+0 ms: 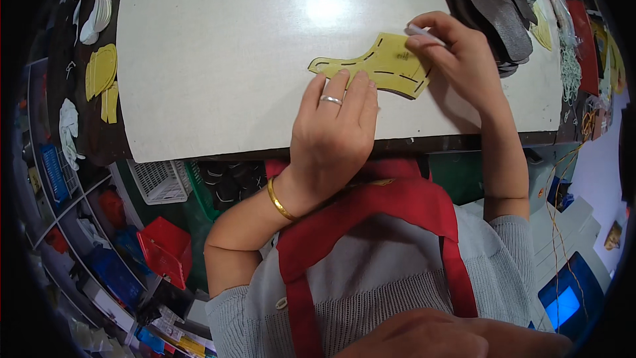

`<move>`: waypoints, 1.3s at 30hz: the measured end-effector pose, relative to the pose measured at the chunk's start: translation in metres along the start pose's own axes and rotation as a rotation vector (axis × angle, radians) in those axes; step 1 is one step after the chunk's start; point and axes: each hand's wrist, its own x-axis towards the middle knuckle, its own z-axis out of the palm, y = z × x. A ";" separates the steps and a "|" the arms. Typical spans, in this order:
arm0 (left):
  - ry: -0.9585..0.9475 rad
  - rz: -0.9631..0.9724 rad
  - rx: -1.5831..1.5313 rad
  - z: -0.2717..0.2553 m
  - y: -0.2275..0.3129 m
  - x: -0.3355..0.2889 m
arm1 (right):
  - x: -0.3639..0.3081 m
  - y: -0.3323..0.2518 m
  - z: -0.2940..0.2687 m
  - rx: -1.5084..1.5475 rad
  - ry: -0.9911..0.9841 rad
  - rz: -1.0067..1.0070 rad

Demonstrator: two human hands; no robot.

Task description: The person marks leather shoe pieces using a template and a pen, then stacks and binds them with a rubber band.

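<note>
A yellow pattern template [391, 59] with dark slots along its edges lies on the white tabletop. A thin dark edge of another piece shows beneath its lower side; most of that piece is hidden. My left hand [336, 116] lies flat with fingers stretched out, the fingertips pressing on the template's lower left edge. In my right hand [460, 53] a short white pen-like stick [425, 34] is pinched between thumb and fingers, over the template's upper right corner. To the right of that hand lies a fanned stack of dark brown leather pieces [493, 13].
The white tabletop [212, 59] ends in a dark front edge close to my body. Yellow templates [101, 71], white pieces [98, 20] and a white glove [69, 132] lie along the left side. A white basket [159, 182] stands below the table; pale threads [570, 69] hang at right.
</note>
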 end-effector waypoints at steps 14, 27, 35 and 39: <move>-0.029 0.080 0.017 0.000 -0.008 0.010 | -0.010 0.004 -0.003 -0.177 0.070 -0.094; -0.079 0.138 0.122 0.000 0.011 0.004 | 0.003 -0.016 -0.022 -0.237 0.235 -0.474; -0.160 0.083 0.067 0.001 0.014 -0.001 | 0.034 -0.065 0.039 0.040 -0.329 -0.314; -0.174 0.087 0.061 -0.002 0.013 0.002 | 0.038 -0.060 0.034 -0.227 -0.313 -0.458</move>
